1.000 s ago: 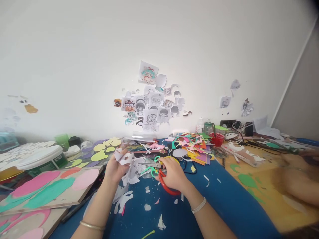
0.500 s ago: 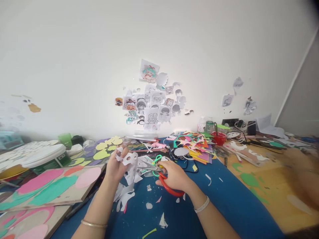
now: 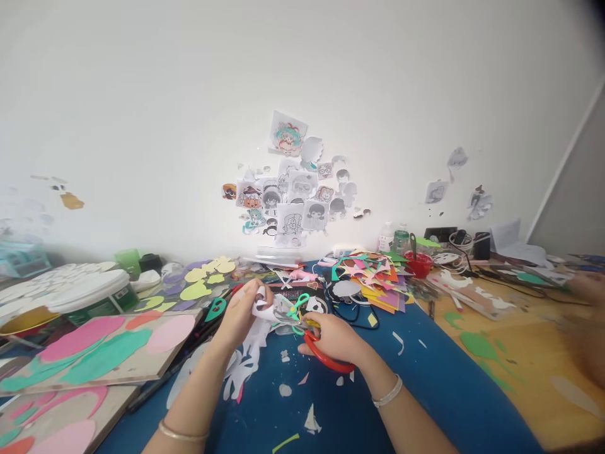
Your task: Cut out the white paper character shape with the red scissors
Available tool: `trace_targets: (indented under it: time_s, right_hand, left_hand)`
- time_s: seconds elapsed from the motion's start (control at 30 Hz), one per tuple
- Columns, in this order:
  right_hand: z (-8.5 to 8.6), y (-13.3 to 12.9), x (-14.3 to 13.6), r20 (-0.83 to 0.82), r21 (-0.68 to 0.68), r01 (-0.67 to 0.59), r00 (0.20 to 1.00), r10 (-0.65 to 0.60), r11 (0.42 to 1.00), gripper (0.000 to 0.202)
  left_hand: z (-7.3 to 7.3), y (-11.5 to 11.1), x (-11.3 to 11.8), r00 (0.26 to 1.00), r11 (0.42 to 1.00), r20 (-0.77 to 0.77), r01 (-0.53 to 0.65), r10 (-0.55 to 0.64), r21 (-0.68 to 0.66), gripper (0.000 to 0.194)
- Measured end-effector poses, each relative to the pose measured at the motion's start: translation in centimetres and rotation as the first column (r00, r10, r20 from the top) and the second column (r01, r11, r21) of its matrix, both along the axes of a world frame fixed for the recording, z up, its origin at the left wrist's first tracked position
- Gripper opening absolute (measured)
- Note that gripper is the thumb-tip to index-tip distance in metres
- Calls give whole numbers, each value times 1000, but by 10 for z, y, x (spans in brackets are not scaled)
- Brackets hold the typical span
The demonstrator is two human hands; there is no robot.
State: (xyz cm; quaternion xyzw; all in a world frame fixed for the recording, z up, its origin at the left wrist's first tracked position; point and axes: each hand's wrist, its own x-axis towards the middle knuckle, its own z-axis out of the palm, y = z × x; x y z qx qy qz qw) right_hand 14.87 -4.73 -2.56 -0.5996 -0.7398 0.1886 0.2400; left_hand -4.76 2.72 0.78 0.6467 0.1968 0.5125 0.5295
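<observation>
My right hand (image 3: 331,337) is closed round the handles of red-handled scissors (image 3: 326,356), blades pointing left. In my left hand (image 3: 242,312) a curled white paper piece (image 3: 263,308) is pinched, close to the scissor blades. Whether the blades touch the paper, I cannot tell. Behind the right hand lies a small pair of green-handled scissors (image 3: 301,302). White paper offcuts (image 3: 246,362) lie below the left hand on the blue mat (image 3: 359,416), with small white and pink scraps around.
Boards with coloured paper shapes (image 3: 99,347) and a white-lidded tub (image 3: 89,293) are at left. A heap of coloured paper (image 3: 378,274) lies behind the right hand, near a red bowl (image 3: 418,263). Drawings (image 3: 302,183) cover part of the wall. A co-worker's blurred hand (image 3: 586,290) shows at far right.
My left hand has moved right and turned, bringing the white paper up to the scissors. My right hand stays nearly in place. The view has shifted slightly.
</observation>
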Motion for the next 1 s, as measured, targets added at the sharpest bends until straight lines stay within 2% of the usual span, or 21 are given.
trace_targets:
  time_s: [0.1,0.2,0.33,0.43,0.53,0.63,0.73,0.87,0.93,1.0]
  right_hand:
    - [-3,2,-2,-3,15,34,999,-34,999,59]
    - [-6,4,-3,7,60,80,997,-81,995,48]
    - [-11,8,-4,14,114,98,995,-100,989,37]
    - [-14,12,-3,-1,138,130,991,-131,982,38]
    - [-16,14,-3,-6,158,159,987,-160,975,38]
    - [-15,15,-3,-7,174,203,979,-205,964,40]
    - [-12,15,-2,-17,183,232,972,-233,955,40]
    - [-7,13,-1,-34,170,255,967,-253,952,37]
    - [-6,12,0,-44,173,274,962,-271,946,37]
    - [-5,12,0,-64,183,295,956,-288,938,39]
  left_hand:
    - [1,-11,6,967,988,-233,-72,104,139,37]
    - [0,-22,15,899,959,-407,-46,162,280,38]
    - [-11,-27,30,840,932,-493,-38,225,361,36]
    - [-19,-25,37,831,927,-480,-106,282,361,35]
    - [-24,-24,39,855,926,-421,-157,302,344,35]
    - [-23,-22,38,877,916,-344,-218,335,336,34]
    - [-19,-19,34,866,888,-260,-347,426,301,34]
    - [-12,-11,25,841,846,-118,-512,529,148,37]
    - [-10,-8,21,847,849,-56,-526,528,46,37]
    - [-8,-4,17,871,870,5,-491,492,-51,37]
